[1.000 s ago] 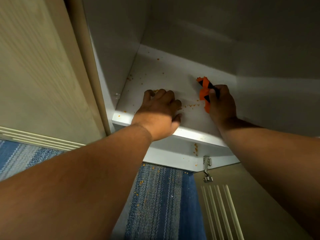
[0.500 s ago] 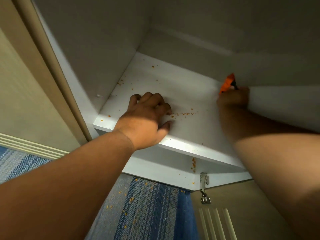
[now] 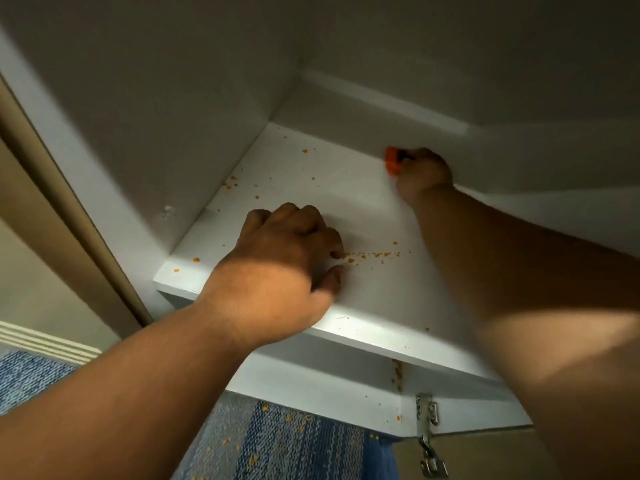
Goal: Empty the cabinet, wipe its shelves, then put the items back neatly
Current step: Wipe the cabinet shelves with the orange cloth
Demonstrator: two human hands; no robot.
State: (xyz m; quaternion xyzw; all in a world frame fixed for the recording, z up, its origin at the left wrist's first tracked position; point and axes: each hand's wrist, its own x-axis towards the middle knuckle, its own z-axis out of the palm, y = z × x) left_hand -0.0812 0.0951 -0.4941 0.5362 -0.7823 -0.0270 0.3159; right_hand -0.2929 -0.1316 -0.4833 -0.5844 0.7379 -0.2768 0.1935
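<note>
L hand (image 3: 280, 258) rests on the shelf (image 3: 346, 188) near its front edge, palm down, fingers bent at the knuckles w/ tips on the board. Nothing seen in it. Its thumb and forefinger tips sit right at the left end of a thin line of orange crumbs (image 3: 374, 254). R hand (image 3: 420, 176) is reached deep in, at the back right of the shelf where the board meets the rear wall. Its fingers are wrapped round an orange pad (image 3: 393, 162) (cloth or sponge, can't tell), w/ only the pad's left end poking out past the fist. A dark bit shows btwn pad and fingers. Pad is down at the board, close to the rear wall; whether it touches the wall, can't tell. The two hands are well apart, L at front, R at back.

Shelf is white. More orange crumbs are scattered along its left side by the cabinet side wall (image 3: 156, 133), a few near the back, two at the front left corner. Below the shelf the cabinet floor (image 3: 311, 386) shows, w/ a clump of crumbs at its right end just under the shelf edge, and a metal hinge (image 3: 427, 414) at lower right. A tan door (image 3: 52, 220) stands open on the left. A blue striped rug (image 3: 294, 441) lies underneath, also dotted w/ orange bits. Both forearms are bare; the R arm crosses the shelf's right side and hides that part.
</note>
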